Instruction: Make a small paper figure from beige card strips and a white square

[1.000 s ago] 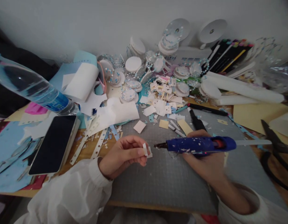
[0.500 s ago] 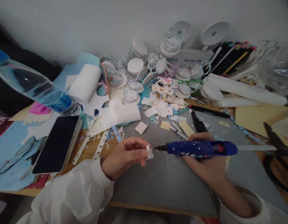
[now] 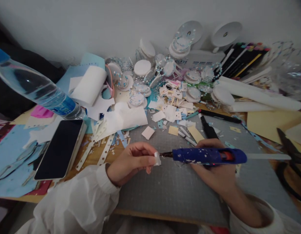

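Note:
Between the thumb and fingers of my left hand (image 3: 133, 161) is a small folded white paper piece (image 3: 157, 159). My right hand (image 3: 214, 172) is wrapped round a blue hot glue gun (image 3: 201, 155), held level with its dark nozzle pointing left. The nozzle tip is at the white piece or just short of it; I cannot tell whether they touch. A clear glue stick (image 3: 267, 156) sticks out of the gun's back end. Both hands are above a grey cutting mat (image 3: 172, 195). On the mat beyond them lie a pale pink paper square (image 3: 148, 133) and a yellow paper piece (image 3: 173, 130).
Paper scraps and small cut cards (image 3: 171, 104) are heaped at the back, beside beaded white discs (image 3: 137, 97). A water bottle (image 3: 38, 84) and a phone (image 3: 59, 149) are at left. Scissors (image 3: 290, 156), marker pens (image 3: 248, 61) and white rolls (image 3: 262, 94) are at right.
The glue gun has shifted slightly left, bringing its nozzle closer to the white paper piece. My left hand keeps its pinch, with the piece turned a little.

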A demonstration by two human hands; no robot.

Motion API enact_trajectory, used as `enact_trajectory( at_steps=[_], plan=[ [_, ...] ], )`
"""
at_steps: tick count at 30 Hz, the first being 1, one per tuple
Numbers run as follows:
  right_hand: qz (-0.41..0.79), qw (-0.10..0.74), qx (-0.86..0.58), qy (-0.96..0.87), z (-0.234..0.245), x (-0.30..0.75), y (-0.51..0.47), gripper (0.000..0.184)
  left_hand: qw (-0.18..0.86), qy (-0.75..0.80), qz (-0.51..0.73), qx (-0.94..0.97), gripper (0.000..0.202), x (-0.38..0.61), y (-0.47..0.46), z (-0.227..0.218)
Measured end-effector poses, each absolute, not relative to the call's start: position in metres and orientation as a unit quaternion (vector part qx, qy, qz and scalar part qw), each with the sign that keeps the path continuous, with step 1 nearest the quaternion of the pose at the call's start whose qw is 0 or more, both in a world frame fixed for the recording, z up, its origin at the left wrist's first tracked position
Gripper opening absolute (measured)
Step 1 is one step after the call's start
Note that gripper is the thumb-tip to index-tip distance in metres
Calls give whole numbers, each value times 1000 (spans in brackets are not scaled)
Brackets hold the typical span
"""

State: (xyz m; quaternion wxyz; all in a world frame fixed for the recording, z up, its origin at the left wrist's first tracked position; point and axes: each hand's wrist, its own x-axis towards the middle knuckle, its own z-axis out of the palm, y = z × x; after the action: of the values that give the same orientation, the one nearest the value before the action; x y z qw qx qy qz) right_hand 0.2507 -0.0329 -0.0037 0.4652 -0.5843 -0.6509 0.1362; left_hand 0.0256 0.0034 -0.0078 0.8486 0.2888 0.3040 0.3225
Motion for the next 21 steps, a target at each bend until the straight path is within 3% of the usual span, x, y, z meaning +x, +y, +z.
enact_trajectory(
  at_steps=[21],
  plan=[
    [114,471,-551,-679,-7,254,-33,22,841,322,325,289,19,25,4,-9]
  ],
)
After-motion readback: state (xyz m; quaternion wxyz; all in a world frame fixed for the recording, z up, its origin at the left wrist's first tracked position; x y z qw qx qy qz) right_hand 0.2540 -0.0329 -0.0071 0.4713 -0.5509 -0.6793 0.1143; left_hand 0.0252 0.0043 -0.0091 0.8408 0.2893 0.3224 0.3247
